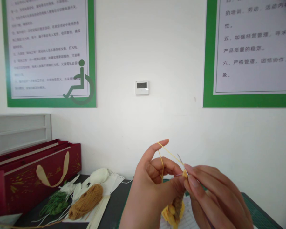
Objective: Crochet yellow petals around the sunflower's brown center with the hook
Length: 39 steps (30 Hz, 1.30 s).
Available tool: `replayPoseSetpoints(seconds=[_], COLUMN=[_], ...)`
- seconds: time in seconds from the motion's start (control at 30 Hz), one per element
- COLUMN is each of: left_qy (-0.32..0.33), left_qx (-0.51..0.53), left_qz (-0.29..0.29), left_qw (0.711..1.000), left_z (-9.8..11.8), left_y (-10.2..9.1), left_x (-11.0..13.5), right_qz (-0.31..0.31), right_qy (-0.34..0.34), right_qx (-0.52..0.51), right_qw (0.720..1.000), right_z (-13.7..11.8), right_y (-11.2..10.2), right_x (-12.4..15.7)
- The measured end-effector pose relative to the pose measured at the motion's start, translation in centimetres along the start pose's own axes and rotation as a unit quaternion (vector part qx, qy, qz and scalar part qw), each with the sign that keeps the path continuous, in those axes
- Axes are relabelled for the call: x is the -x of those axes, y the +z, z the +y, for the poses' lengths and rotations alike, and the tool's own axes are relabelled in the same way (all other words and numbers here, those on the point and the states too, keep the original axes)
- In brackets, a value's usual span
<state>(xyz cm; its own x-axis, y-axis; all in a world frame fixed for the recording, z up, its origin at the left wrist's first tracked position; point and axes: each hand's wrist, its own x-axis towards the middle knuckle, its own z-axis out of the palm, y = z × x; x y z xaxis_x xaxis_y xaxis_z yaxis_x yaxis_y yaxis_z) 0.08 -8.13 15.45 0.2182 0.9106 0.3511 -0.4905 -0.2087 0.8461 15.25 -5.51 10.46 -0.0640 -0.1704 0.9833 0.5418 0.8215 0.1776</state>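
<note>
Yellow crocheted piece [173, 213], pinched in the left hand [150, 187] above the worktop [114, 205]; yarn [170, 154] is held taut over the raised forefinger to feed the hook [181, 161] gripped by the right hand [214, 197].

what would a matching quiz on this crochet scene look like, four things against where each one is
Things:
1 yellow yarn strand
2 crochet hook
3 ochre yarn skein
4 thermostat

Places:
A on the wall, between the left poster and the right poster
B in the right hand grip
C over the raised finger of the left hand
D on the table, beside green strands

Pairs: 1-C, 2-B, 3-D, 4-A
</note>
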Motion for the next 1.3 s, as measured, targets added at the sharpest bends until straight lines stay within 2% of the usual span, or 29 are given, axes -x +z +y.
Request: replayPoseSetpoints(seconds=[0.1,0.13,0.17,0.2,0.23,0.3,0.37,0.43,0.53,0.7,0.97,1.2,1.3], left_qy=[-0.085,-0.101,-0.108,-0.108,-0.102,-0.079,-0.053,-0.034,-0.025,-0.014,-0.029,-0.021,-0.011], left_qx=[0.074,0.089,0.096,0.095,0.088,0.061,0.025,-0.006,-0.041,-0.082,-0.092,-0.094,-0.092], left_qz=[-0.039,-0.051,-0.059,-0.065,-0.069,-0.066,-0.054,-0.039,-0.029,-0.011,-0.015,-0.009,-0.008], left_qw=[0.993,0.990,0.988,0.988,0.988,0.993,0.997,0.999,0.998,0.996,0.995,0.995,0.996], left_z=[-0.1,0.0,0.0,0.2,0.3,0.5,0.7,0.7,0.7,0.6,0.4,0.1,-0.1], left_y=[0.1,0.0,-0.1,-0.2,-0.2,-0.3,-0.3,-0.3,-0.3,-0.4,-0.6,-0.6,-0.8], left_x=[-0.2,-0.3,-0.3,-0.3,-0.2,-0.1,0.1,0.2,0.2,0.3,0.0,-0.2,-0.3], right_qz=[0.076,0.128,0.148,0.137,0.104,0.052,0.031,0.032,0.025,0.010,-0.056,-0.102,-0.135], right_qy=[0.031,0.064,0.150,0.241,0.295,0.349,0.375,0.395,0.408,0.386,0.275,0.207,0.152], right_qx=[-0.054,-0.102,-0.169,-0.250,-0.331,-0.419,-0.444,-0.439,-0.422,-0.384,-0.373,-0.307,-0.241], right_qw=[0.995,0.984,0.963,0.928,0.890,0.837,0.813,0.806,0.809,0.838,0.884,0.923,0.949], right_z=[-0.5,-0.8,-1.0,-1.2,-1.3,-1.2,-0.9,-0.4,0.1,0.7,1.8,1.7,1.3], right_y=[0.6,1.0,1.3,1.6,1.8,1.8,1.4,1.0,0.5,0.1,-1.2,-2.5,-3.0], right_x=[0.2,0.0,-0.3,-0.6,-1.0,-1.5,-1.6,-1.6,-1.5,-1.8,-1.8,-2.1,-2.5])
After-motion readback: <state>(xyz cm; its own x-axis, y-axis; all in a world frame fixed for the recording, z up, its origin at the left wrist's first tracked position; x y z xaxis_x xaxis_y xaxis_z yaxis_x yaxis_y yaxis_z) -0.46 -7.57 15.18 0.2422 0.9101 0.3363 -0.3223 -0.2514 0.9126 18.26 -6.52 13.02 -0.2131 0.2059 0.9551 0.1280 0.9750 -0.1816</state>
